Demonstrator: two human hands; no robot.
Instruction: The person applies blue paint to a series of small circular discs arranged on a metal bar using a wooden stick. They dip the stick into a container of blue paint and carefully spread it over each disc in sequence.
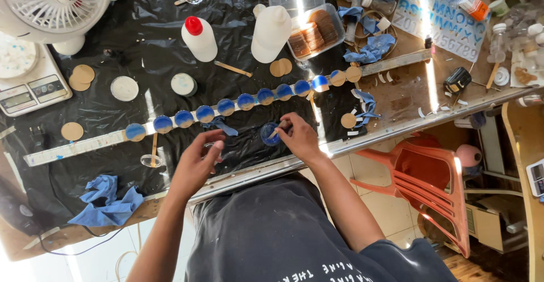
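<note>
Blue-coated wooden discs [226,107] lined the rail; plain discs [83,76] remained bare. Right hand [298,136] pinched a stick [279,128] in a small cup [270,134]; left hand [199,160] hovered, loosely curled, empty.

Bright daylight, glare streaks, edges warped.

A single head-worn camera looks steeply down from close above the person's own torso, facing across the near metal-trimmed edge of a black-covered worktable [113,118] toward its cluttered far side
</note>
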